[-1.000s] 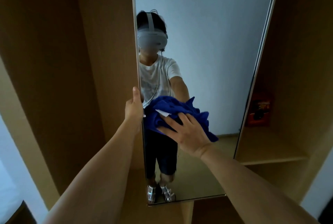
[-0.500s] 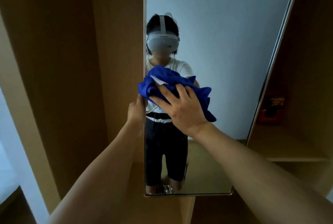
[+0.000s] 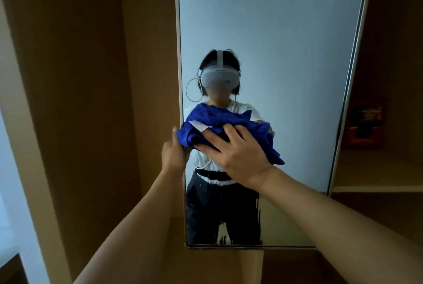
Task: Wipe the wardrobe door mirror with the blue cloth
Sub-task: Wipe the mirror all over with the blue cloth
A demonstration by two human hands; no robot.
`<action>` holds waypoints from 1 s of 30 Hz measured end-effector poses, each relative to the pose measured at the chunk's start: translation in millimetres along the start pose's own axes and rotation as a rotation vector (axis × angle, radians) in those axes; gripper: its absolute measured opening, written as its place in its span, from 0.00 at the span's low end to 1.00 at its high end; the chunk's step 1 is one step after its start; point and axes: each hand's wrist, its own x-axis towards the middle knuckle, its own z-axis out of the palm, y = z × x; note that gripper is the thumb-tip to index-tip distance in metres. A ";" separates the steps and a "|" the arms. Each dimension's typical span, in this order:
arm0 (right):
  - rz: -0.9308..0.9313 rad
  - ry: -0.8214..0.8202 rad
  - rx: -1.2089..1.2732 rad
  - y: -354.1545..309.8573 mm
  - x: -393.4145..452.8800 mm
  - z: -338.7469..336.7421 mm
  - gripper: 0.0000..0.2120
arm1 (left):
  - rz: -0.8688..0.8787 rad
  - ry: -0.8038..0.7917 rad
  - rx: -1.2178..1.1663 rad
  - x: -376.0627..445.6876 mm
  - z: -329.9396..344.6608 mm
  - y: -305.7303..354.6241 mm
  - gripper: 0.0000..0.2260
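Note:
A tall wardrobe door mirror [image 3: 286, 43] stands straight ahead and reflects a person in a white headset. The blue cloth [image 3: 217, 121], bunched with a white label, lies against the glass near the mirror's left edge. My right hand [image 3: 235, 153] presses it to the glass with fingers spread over the folds. My left hand [image 3: 174, 153] grips the door's left edge just beside the cloth, with its fingers hidden behind the edge.
Brown wardrobe panels [image 3: 80, 77] rise on the left of the door. On the right, an open compartment holds a wooden shelf [image 3: 377, 180] with a dark red box [image 3: 365, 127] at its back. The mirror's bottom edge [image 3: 251, 247] sits low in view.
My right hand has slid the cloth up the glass and a little left, from waist height to chest height of the reflection. My left hand has kept its hold on the door edge.

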 end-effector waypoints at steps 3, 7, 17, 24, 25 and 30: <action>0.006 0.026 -0.043 -9.8 -11.3 2.2 0.21 | 0.052 0.043 -0.052 -12.7 -0.2 -21.4 0.21; 0.064 0.038 -0.100 -30.4 -24.1 6.2 0.23 | 0.113 0.040 -0.117 -24.3 -1.5 -38.0 0.18; 0.053 -0.092 -0.006 -95.1 -86.6 22.1 0.30 | 0.176 -0.018 -0.216 -40.3 -15.7 -93.6 0.18; -0.040 -0.079 0.012 -122.7 -131.2 32.0 0.26 | -0.018 -0.082 -0.276 -33.0 -18.2 -102.4 0.17; -0.039 -0.089 0.023 -126.9 -135.8 33.1 0.26 | -0.020 -0.077 -0.277 -32.9 -17.7 -103.5 0.18; -0.028 -0.175 0.120 -149.2 -152.6 37.4 0.24 | 0.088 -0.062 -0.117 -28.9 -18.1 -109.4 0.20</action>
